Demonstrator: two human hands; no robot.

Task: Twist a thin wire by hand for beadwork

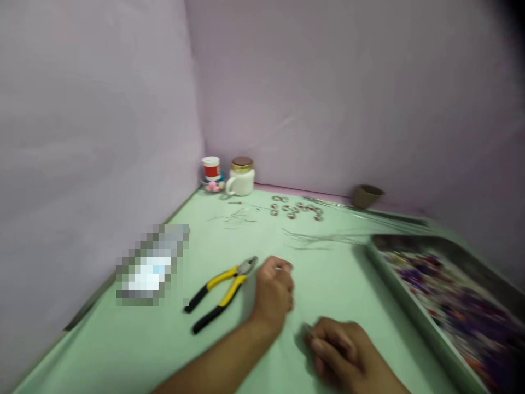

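Observation:
My left hand [274, 293] is over the green cloth with its fingers curled closed; whatever they hold is hidden. Just to its left lie combination pliers [246, 267] with yellow and black handles, their jaws spread slightly and close to my fingers. Lower right, my right hand [342, 350] is closed in a pinch. A small greyish tip shows at its fingertips, too blurred to name. Beyond both hands lie thin loose wires [320, 238] and a cluster of small wire rings with red bits [292, 210].
A metal tray [379, 257] of purple, red and white pieces stands at right. At the back are a white lidded mug [241, 181], a red-and-white tub [211, 169] and a brown cup [366, 197]. A pixelated flat device [150, 268] lies left, near the wall.

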